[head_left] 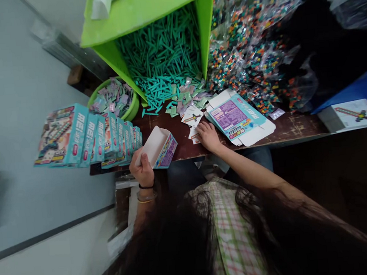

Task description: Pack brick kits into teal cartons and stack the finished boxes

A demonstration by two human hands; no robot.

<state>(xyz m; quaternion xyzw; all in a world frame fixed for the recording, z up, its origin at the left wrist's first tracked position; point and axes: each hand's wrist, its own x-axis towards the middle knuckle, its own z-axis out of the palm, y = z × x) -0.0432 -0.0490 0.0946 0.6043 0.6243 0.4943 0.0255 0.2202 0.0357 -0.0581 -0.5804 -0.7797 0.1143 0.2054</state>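
Note:
My left hand (142,167) is closed around a small teal and purple carton (167,151). The carton is tilted, with its white inside facing up and no contents visible in it. My right hand (208,136) rests on the table by the printed cards (192,116), its fingers slightly spread and touching a lower card (193,135). A sword picture shows on the upper card. Just right of that hand lies a stack of flattened cartons (238,117). My right thumb is mostly hidden.
Finished-looking boxes (63,137) stand in a row at left. Behind are a green bowl of sachets (132,110), a green bin (205,37) of teal sticks, and loose sachets (188,95). Bags of colourful pieces (243,55) fill the back right. A card stack (350,116) sits at the right edge.

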